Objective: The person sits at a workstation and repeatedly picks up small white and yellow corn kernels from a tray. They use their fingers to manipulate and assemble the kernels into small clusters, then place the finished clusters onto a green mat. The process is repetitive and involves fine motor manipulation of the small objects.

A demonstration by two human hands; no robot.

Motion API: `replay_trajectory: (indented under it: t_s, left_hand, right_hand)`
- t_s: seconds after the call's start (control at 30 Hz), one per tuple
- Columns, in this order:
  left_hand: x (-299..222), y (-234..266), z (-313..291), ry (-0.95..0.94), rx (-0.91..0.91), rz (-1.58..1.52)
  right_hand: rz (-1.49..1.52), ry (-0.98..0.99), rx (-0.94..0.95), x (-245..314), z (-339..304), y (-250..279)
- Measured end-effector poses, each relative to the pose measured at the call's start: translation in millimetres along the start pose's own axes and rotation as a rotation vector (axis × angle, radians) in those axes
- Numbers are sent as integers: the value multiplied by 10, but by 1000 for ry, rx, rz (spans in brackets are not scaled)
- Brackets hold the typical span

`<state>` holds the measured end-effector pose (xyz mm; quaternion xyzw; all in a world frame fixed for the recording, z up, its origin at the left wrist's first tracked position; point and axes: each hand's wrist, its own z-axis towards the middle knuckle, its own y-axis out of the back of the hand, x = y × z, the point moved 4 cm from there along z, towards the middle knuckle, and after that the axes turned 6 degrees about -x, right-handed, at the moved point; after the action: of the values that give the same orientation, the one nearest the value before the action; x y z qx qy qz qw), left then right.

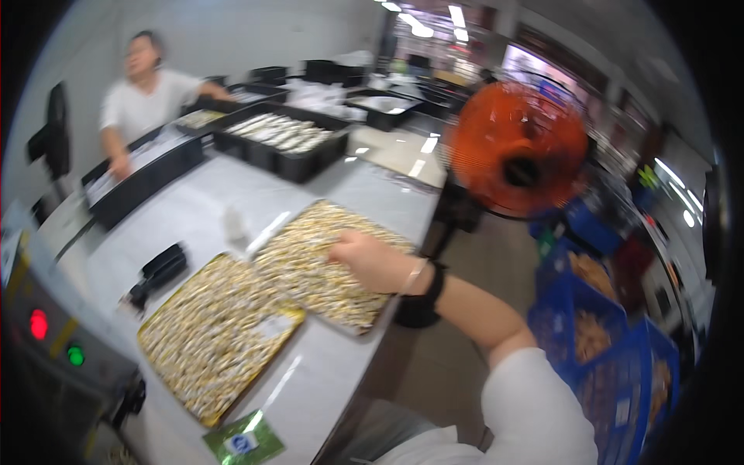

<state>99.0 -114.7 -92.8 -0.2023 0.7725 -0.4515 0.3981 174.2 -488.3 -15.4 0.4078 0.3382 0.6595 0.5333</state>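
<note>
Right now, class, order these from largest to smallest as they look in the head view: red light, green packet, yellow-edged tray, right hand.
1. Yellow-edged tray
2. Green packet and right hand: too alike to rank
3. Red light

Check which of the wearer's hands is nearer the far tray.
Right, as far as shows: the right hand is over the far tray, contact too blurred to call. The left hand is out of view, so its position can't be told.

The right tray (359, 332) lies at the right edge of the worktop (329, 380), the left tray (297, 314) beside it, a crate (318, 160) behind both.
</note>
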Motion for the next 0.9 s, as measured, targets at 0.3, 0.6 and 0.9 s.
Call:
replay_trajectory:
  t_s: [0.3,0.6,0.9]
  left_hand:
    - [-148,-21,-86,-59,66,46]
    - [-228,-2,-32,-57,32,6]
    - [-196,311,-192,-269,-41,57]
  right_hand:
    - [609,174,-27,1095,-88,214]
    - [835,283,260,1575,93,-19]
    - [620,664,316,2235,227,-457]
